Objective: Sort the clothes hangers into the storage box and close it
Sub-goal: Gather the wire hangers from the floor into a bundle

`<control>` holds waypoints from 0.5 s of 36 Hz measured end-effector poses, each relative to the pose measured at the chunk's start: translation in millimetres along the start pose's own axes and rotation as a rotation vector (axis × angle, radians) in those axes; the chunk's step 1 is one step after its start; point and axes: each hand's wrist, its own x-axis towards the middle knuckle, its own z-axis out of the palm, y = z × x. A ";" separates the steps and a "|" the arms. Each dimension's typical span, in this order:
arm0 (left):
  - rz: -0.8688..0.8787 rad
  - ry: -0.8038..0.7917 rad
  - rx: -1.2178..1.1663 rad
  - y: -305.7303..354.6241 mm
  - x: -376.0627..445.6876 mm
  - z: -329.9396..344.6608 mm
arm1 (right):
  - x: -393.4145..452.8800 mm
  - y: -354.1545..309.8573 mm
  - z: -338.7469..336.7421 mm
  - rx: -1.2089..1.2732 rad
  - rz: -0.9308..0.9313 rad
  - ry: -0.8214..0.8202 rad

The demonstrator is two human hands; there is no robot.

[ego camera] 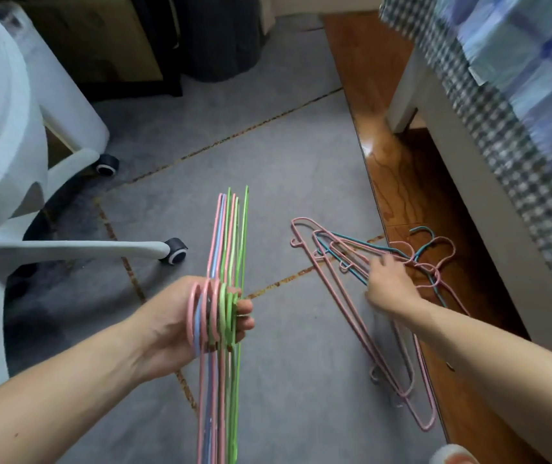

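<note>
My left hand (181, 316) grips a stacked bundle of hangers (229, 236), pink, blue and green, by their hooks, edge-on and upright above the grey floor. To the right a loose pile of hangers (335, 259), pink and teal, lies on the floor at the edge of the wooden strip. My right hand (390, 284) reaches down onto the middle of that pile; motion blur hides whether its fingers hold a hanger. No storage box is in view.
A white office chair (3, 135) with castors (176, 251) stands at the left. A bed (489, 135) with checked bedding rises on the right over a wooden floor strip (398, 182). Dark boxes and a bin (217, 38) stand at the back.
</note>
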 end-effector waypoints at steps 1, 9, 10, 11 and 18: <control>-0.008 0.007 -0.006 -0.6 1.3 0.4 | 2.5 16.1 3.8 -0.010 0.088 -0.021; -0.021 0.056 -0.036 -2.2 9.4 2.7 | 9.8 58.2 24.7 -0.089 0.126 -0.049; -0.024 0.068 -0.054 -2.6 11.0 0.2 | 10.9 55.5 24.3 -0.091 0.128 -0.058; -0.033 0.080 -0.063 -3.4 12.9 -2.2 | 11.6 52.7 24.5 -0.092 0.133 -0.069; -0.056 0.109 0.014 -5.0 18.7 -5.9 | 8.5 43.9 32.0 -0.194 0.127 -0.039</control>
